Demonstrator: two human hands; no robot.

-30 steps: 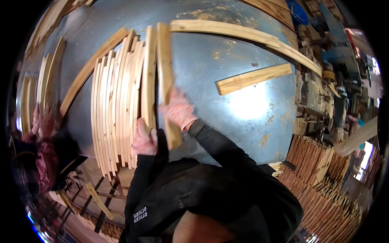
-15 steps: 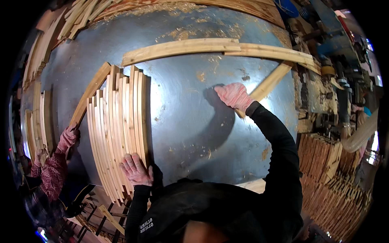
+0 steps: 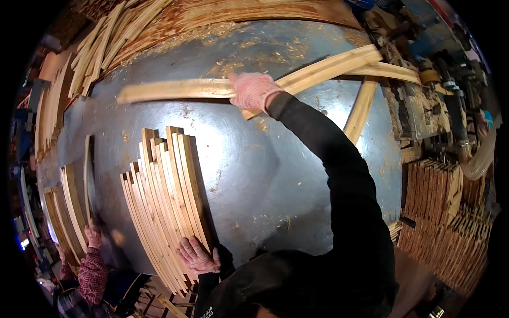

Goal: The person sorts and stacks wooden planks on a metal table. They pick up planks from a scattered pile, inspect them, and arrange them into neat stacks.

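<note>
My left hand (image 3: 198, 255) lies flat, fingers spread, on the near end of a row of pale wooden strips (image 3: 175, 196) set side by side. My right hand (image 3: 254, 93), in a pinkish glove, is closed at the far side of the metal table, where two wooden boards meet. One board (image 3: 175, 90) runs left from it, its far-left end smeared by motion. The other board (image 3: 328, 69) slants up to the right across a third board (image 3: 389, 71). My fingers hide how the two ends lie in the grip.
A separate board (image 3: 362, 108) lies slanted at the table's right. To the left, a co-worker's gloved hand (image 3: 93, 235) holds a thin strip (image 3: 87, 175) beside more boards (image 3: 73, 206). Stacked timber (image 3: 435, 228) and machinery (image 3: 458, 122) stand right. Shavings (image 3: 286, 50) litter the far side.
My right hand has moved left and away from me, closing on the boards. One board has swung to a slant; another has shifted left. My left hand stays on the strips. The co-worker's strip has turned.
</note>
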